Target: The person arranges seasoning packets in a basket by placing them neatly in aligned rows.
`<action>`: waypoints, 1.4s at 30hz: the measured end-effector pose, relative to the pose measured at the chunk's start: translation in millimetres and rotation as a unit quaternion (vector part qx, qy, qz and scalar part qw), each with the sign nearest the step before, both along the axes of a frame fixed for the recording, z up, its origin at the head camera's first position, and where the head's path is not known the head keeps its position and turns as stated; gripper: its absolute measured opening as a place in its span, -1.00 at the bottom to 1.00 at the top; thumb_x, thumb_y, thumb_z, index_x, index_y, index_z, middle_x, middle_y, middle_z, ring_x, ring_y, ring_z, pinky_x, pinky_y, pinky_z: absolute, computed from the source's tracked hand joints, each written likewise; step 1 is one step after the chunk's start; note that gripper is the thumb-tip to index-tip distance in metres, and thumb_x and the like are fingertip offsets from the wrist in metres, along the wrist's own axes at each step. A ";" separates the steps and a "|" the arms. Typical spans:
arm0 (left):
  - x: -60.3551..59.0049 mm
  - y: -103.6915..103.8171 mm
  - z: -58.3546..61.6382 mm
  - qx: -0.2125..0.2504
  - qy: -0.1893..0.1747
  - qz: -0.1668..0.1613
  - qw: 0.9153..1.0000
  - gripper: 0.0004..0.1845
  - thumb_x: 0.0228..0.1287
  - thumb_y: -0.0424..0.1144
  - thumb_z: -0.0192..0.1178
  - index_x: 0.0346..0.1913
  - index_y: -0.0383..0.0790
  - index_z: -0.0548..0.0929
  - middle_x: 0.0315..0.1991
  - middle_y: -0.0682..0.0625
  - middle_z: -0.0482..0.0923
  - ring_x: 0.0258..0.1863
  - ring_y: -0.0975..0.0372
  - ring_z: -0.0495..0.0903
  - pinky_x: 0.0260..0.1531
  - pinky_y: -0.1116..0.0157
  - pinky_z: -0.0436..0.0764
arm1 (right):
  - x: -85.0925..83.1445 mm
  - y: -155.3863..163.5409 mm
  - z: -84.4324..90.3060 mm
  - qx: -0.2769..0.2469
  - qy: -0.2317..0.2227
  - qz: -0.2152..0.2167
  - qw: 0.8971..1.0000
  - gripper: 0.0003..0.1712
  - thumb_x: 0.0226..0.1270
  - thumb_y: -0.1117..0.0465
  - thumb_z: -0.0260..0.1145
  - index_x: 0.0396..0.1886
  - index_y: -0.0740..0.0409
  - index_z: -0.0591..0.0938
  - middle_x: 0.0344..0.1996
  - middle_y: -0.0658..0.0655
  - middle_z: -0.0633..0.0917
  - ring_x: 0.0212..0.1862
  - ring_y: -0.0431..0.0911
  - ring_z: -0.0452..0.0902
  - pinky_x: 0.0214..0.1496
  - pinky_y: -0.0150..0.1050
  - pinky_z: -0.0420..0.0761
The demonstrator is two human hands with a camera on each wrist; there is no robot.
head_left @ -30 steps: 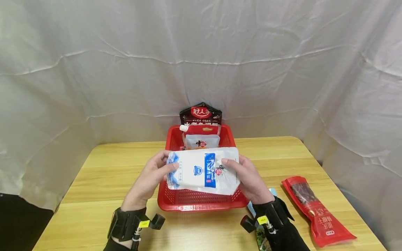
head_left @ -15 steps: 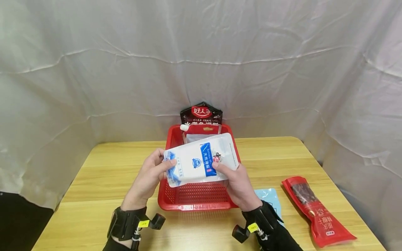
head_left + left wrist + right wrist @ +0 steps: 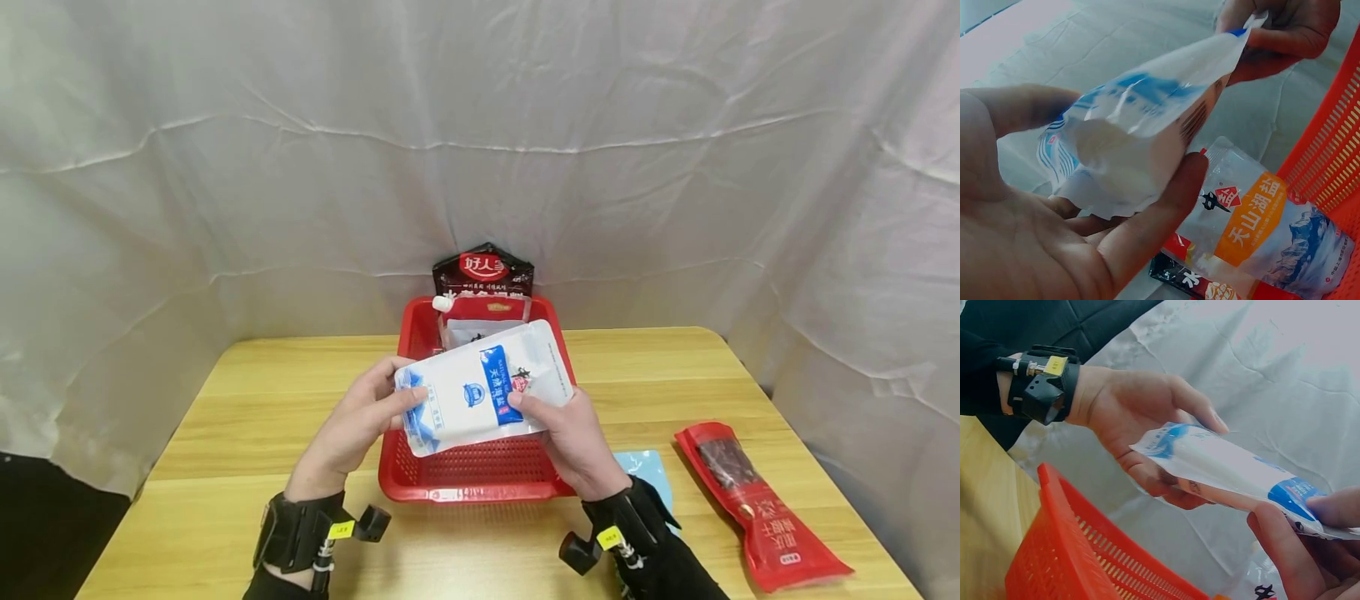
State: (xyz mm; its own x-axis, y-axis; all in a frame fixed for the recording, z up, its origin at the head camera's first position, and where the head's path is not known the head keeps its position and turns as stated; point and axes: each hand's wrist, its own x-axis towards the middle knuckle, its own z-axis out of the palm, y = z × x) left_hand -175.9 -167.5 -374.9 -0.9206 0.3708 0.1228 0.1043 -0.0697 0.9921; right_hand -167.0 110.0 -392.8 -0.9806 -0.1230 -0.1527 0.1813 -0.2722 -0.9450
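Above a red plastic basket [image 3: 420, 492], both hands hold a white and blue bag of salt [image 3: 457, 392] that slants up to the right. My left hand [image 3: 360, 425] grips its bottom end, thumb on the front and fingers behind. At the other end, my right hand [image 3: 577, 442] pinches the bag by its blue label, thumb on top; the right wrist view shows fingers [image 3: 1279, 544] beneath. Inside the basket stand another salt bag [image 3: 1254, 219] with an orange label, a red spouted pouch [image 3: 487, 308] and a black seasoning packet [image 3: 483, 271].
A long red snack bag [image 3: 757, 508] lies on the wooden table [image 3: 225, 467] at the right. Partly under the right forearm is a light blue packet [image 3: 648, 471]. Grey-white cloth [image 3: 480, 142] hangs behind the table and along both sides.
The salt bag has tilted, its right end rising from nearly level. My right hand has slid left along it to the label, uncovering more of the light blue packet. The left hand stays nearly in place.
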 end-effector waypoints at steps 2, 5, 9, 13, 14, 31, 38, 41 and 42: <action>-1.4 -0.1 -0.9 -0.010 0.007 -0.009 1.000 -0.62 0.49 -0.35 0.17 0.22 -0.50 0.41 -0.05 -0.18 0.68 -0.22 0.15 0.78 -0.15 0.20 0.79 | -0.8 2.7 0.8 0.006 0.005 0.004 1.000 -0.27 0.31 0.17 0.54 0.41 0.11 0.43 0.23 0.22 0.66 0.10 0.14 0.74 0.13 0.11 0.70; -2.3 -0.8 -2.0 -0.029 0.019 -0.011 0.999 -0.62 0.49 -0.33 0.17 0.23 -0.49 0.46 -0.04 -0.21 0.67 -0.22 0.14 0.76 -0.15 0.22 0.78 | -1.3 6.3 2.4 0.018 0.016 0.017 1.000 -0.29 0.32 0.19 0.53 0.40 0.15 0.45 0.21 0.22 0.68 0.09 0.14 0.75 0.15 0.15 0.69; -2.9 -0.8 -3.5 -0.057 0.038 -0.010 0.998 -0.62 0.47 -0.30 0.21 0.22 -0.45 0.54 0.00 -0.27 0.62 -0.19 0.09 0.72 -0.14 0.24 0.77 | -1.5 10.7 5.2 0.039 0.033 0.037 0.998 -0.32 0.32 0.21 0.53 0.37 0.23 0.47 0.14 0.23 0.72 0.06 0.15 0.76 0.10 0.13 0.71; -2.0 1.0 -3.4 -0.086 0.048 -0.023 0.995 -0.63 0.46 -0.27 0.25 0.22 -0.39 0.59 0.03 -0.30 0.62 -0.15 0.04 0.70 -0.14 0.24 0.77 | -1.3 15.3 8.9 0.061 0.046 0.056 0.995 -0.34 0.31 0.21 0.53 0.33 0.31 0.50 0.08 0.24 0.75 0.02 0.16 0.77 0.06 0.08 0.74; -1.4 1.7 -3.0 -0.094 0.049 -0.028 0.994 -0.63 0.46 -0.27 0.26 0.22 -0.37 0.59 0.04 -0.29 0.63 -0.15 0.04 0.70 -0.14 0.24 0.77 | -1.1 16.6 9.8 0.064 0.050 0.061 0.995 -0.35 0.31 0.21 0.53 0.32 0.33 0.51 0.07 0.24 0.75 0.01 0.17 0.77 0.05 0.07 0.74; 7.0 19.0 -2.1 -0.139 0.062 -0.063 0.986 -0.55 0.38 -0.27 0.38 0.25 -0.35 0.60 -0.04 -0.22 0.72 -0.20 0.10 0.77 -0.21 0.20 0.80 | -0.5 29.8 17.0 0.092 0.086 0.128 0.984 -0.39 0.37 0.21 0.48 0.31 0.37 0.51 0.04 0.23 0.77 0.01 0.21 0.77 0.01 0.14 0.73; 7.0 18.8 -2.8 -0.127 0.075 -0.043 0.988 -0.56 0.37 -0.30 0.38 0.24 -0.37 0.60 -0.03 -0.24 0.72 -0.21 0.09 0.76 -0.23 0.22 0.80 | -3.8 32.5 18.7 0.061 0.084 0.143 0.984 -0.57 0.51 0.17 0.33 0.26 0.28 0.57 -0.01 0.11 0.80 0.01 0.16 0.78 0.07 0.06 0.73; 7.1 19.1 -2.4 -0.130 0.076 -0.029 0.988 -0.57 0.37 -0.30 0.38 0.24 -0.35 0.60 0.00 -0.24 0.70 -0.20 0.08 0.75 -0.23 0.22 0.79 | -4.6 34.1 18.1 0.047 0.095 0.152 0.983 -0.59 0.55 0.18 0.28 0.28 0.24 0.55 0.01 0.10 0.80 0.03 0.16 0.77 0.06 0.07 0.72; 7.1 19.4 -2.5 -0.133 0.074 -0.023 0.988 -0.57 0.37 -0.30 0.38 0.24 -0.34 0.61 0.01 -0.24 0.70 -0.19 0.08 0.74 -0.23 0.23 0.79 | -4.7 34.1 17.9 0.046 0.100 0.154 0.982 -0.58 0.56 0.18 0.26 0.29 0.25 0.54 0.02 0.10 0.79 0.03 0.17 0.76 0.06 0.08 0.72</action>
State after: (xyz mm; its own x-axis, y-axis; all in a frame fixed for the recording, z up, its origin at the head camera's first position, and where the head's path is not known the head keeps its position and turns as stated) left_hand -168.8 -148.1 -377.4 -0.8812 0.4489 0.1481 0.2528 0.1828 0.9501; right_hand -171.6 144.1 -374.9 -0.9109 -0.4123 0.0150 0.0493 -0.1447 -0.9882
